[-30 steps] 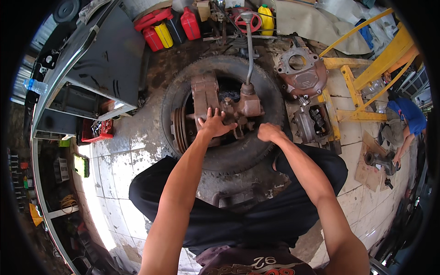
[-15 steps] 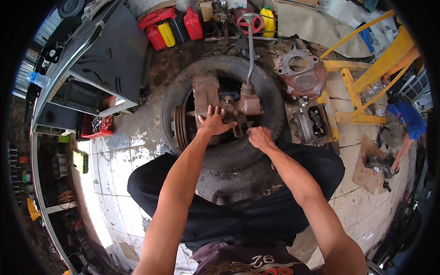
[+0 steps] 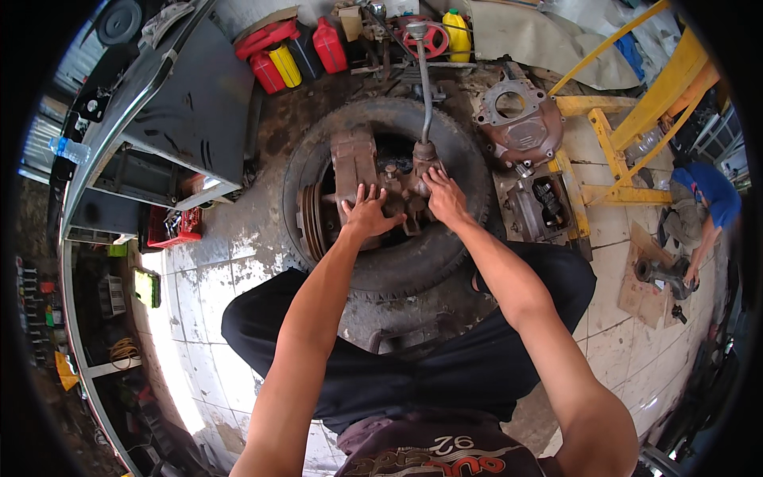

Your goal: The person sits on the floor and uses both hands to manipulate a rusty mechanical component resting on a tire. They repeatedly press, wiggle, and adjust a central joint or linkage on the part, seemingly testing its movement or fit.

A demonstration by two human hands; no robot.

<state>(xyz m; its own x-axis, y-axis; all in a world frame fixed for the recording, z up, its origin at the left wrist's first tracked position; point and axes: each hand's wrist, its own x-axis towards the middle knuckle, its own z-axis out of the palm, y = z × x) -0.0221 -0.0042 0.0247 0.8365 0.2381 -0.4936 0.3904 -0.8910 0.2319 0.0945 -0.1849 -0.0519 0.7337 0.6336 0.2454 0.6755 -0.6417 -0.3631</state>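
A rusty brown gearbox (image 3: 354,159) rests in the opening of a black tire (image 3: 381,275) lying flat between my knees. From its right part a long gear lever (image 3: 426,91) rises, topped by a knob. A ribbed pulley (image 3: 310,222) shows at the gearbox's left end. My left hand (image 3: 369,213) lies on the middle of the casing with its fingers spread. Laid on the housing at the lever's base, my right hand (image 3: 446,195) has its fingers stretched out. Neither hand grips anything. The casing's underside is hidden.
Right of the tire lie a rusty bell-shaped housing (image 3: 524,131) and an open metal casing (image 3: 540,207), beside a yellow frame (image 3: 624,195). A co-worker (image 3: 706,199) bends over a part on cardboard at far right. Left stand a grey cabinet (image 3: 191,103) and a red crate (image 3: 176,226).
My right hand has moved up from the gearbox's near edge to the housing below the lever, and its fingers have opened out. My left hand stays on the casing.
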